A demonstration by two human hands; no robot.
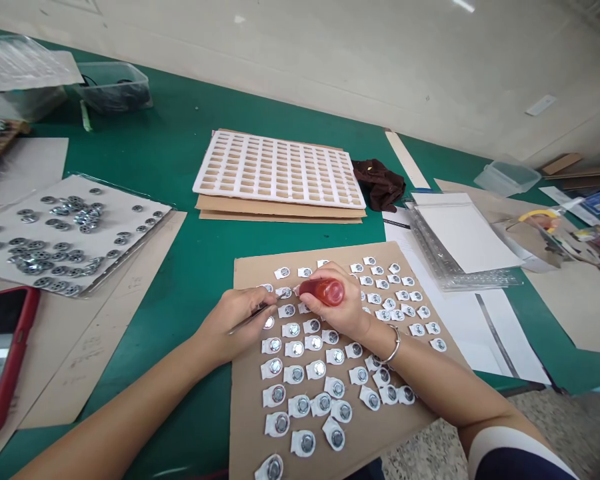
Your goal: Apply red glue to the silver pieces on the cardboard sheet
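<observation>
On the cardboard sheet (pixel 375 433), a disc tab (pixel 283 293) lies between left hand (pixel 237 320), gripping a thin tool (pixel 243 324), and right hand (pixel 349 303), gripping a red object (pixel 325 291).

Small parts (pixel 294 375) on cardboard sheet (pixel 250 275); tray (pixel 280 198) behind; phone (pixel 1 353) left; cloth (pixel 383 187) right of tray.

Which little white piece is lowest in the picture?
The white piece near the left side of the cardboard, right at the picture's bottom edge; every other one sits higher.
</observation>
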